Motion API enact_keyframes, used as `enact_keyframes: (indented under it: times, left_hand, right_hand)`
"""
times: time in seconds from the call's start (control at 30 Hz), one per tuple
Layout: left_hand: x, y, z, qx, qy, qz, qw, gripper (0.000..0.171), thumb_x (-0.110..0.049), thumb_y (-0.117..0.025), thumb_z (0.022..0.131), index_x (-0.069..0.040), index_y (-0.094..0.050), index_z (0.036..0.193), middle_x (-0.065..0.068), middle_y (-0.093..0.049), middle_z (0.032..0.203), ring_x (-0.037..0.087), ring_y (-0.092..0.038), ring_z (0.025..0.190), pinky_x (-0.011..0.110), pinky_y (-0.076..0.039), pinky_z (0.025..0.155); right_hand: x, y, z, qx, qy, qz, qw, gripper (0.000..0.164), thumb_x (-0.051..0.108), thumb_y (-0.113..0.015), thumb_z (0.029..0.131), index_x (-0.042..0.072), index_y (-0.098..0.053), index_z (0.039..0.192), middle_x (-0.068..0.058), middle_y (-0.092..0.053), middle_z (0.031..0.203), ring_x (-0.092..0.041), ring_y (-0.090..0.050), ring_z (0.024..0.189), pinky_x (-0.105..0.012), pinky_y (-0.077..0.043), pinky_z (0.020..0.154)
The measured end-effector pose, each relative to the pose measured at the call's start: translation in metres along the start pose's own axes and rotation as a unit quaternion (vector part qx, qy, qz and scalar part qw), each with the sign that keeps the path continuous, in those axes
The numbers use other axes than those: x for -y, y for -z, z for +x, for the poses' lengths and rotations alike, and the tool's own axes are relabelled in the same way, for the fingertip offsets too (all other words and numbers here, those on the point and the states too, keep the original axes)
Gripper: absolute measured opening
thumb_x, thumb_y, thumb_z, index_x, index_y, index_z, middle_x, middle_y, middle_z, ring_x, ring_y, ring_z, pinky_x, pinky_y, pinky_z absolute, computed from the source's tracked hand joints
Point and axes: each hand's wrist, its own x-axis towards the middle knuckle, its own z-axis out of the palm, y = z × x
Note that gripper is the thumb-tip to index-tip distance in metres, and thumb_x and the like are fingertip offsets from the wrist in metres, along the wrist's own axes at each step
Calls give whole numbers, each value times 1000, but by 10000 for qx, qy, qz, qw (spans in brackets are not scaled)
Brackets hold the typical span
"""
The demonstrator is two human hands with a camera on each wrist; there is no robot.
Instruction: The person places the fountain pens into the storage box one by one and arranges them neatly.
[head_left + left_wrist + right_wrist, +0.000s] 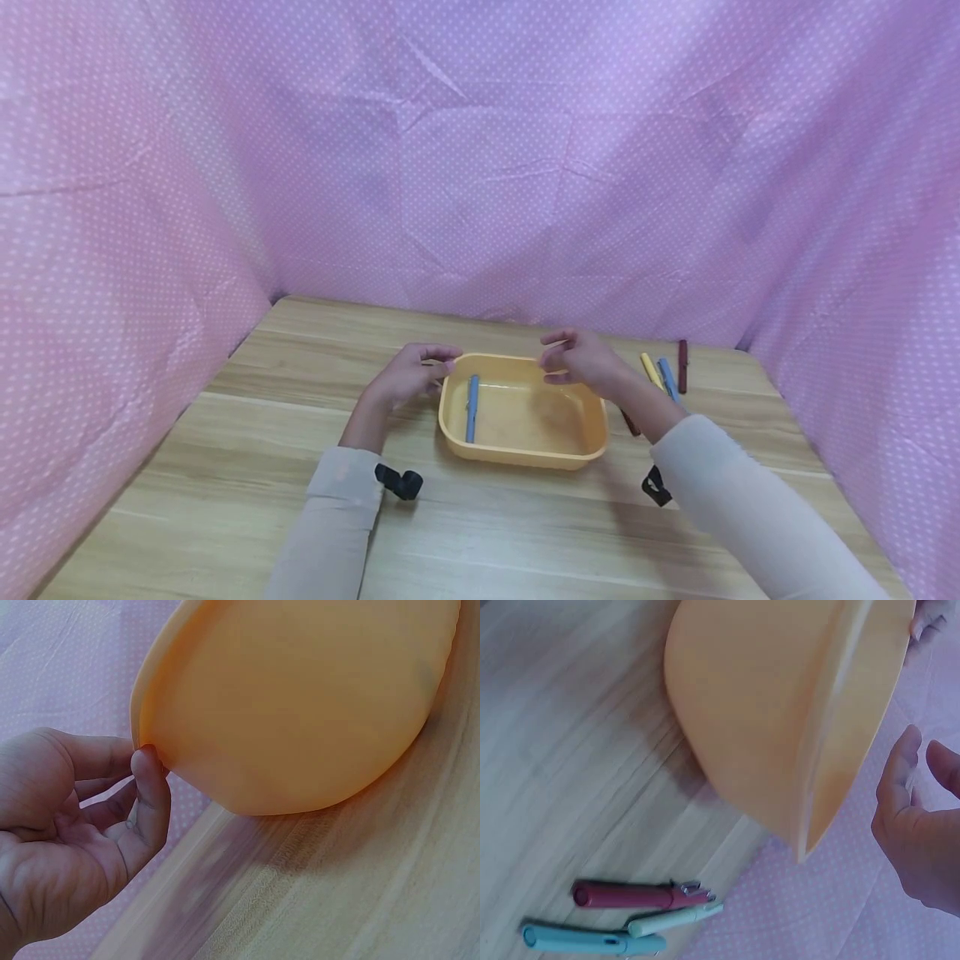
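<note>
head view, bin: bin is sitting on the table between the two forearms, its hollow facing up, perhaps so both hands can be reaching it.
inner pen: blue inner pen is lying on the bin's floor near the left wall, pointing front to back; the walls are likely stopping it from rolling away.
left hand: left hand is pinching the bin's rim at the far left corner between thumb and finger, probably steadying it.
right hand: right hand is hovering by the far rim, fingers loosely bent and apart, gripping nothing; in the right wrist view a gap is showing between it and the bin.
outer pens: yellow pen, blue pen and maroon pen are lying right of the bin, perhaps within easy reach; dark pen is partly hiding behind the right forearm.
mounts: black mounts are showing at both cuffs.
cloth: dotted cloth is hanging around the table, seemingly screening the background.
writing: no brand or label is showing legibly.
</note>
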Motion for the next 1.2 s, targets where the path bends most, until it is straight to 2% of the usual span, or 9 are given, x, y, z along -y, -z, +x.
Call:
enact_keyframes:
  times: [0.23,0.43,0.57,0.83,1.07,1.2]
  left_hand:
    - [0,-1,-1,-53,12,86,9999,33,-10,-61,103,-3,-62,135,17,-65,129,30,-69,98,38,-62,81]
    - [-1,-4,-5,-123,20,155,9998,32,-11,-60,104,-3,-62,135,17,-65,130,30,-69,100,38,-62,81]
    - [-1,-6,-7,-128,6,200,9997,33,-10,-61,104,-3,-62,136,17,-65,131,30,-69,101,38,-62,81]
    - [0,-10,-9,-123,-12,184,9998,32,-9,-60,104,-3,-63,135,15,-66,129,29,-69,100,38,-62,80]
    - [-1,-11,-11,-127,-35,155,9998,33,-9,-60,104,-2,-62,135,16,-66,128,29,-69,98,38,-62,79]
    - [-1,-12,-12,-140,15,71,9999,32,-8,-61,103,-3,-62,135,16,-66,129,31,-69,101,39,-63,81]
  right_hand:
    - [0,19,-6,-147,-22,-137,9998,51,-8,-58,99,-9,-40,146,-18,-59,117,-37,-60,118,-41,-57,97]
    - [-4,34,-13,-147,-14,-258,9996,49,-4,-56,102,-9,-38,147,-29,-53,133,-44,-54,126,-39,-57,98]
    - [-10,45,-17,-158,-19,-451,9989,50,2,-55,103,-10,-37,148,-31,-51,138,-45,-52,129,-39,-56,100]
    - [-19,71,-23,-428,-88,-735,9963,52,10,-59,104,-11,-39,147,-30,-50,140,-34,-58,118,-48,-51,106]
    - [-32,100,-28,-695,-128,-906,9934,52,17,-54,106,-9,-37,149,-27,-46,144,-35,-57,121,-41,-53,103]
    - [-40,118,-31,-876,-141,-948,9915,53,18,-52,108,-10,-35,150,-24,-49,141,-21,-62,108,-35,-56,98]
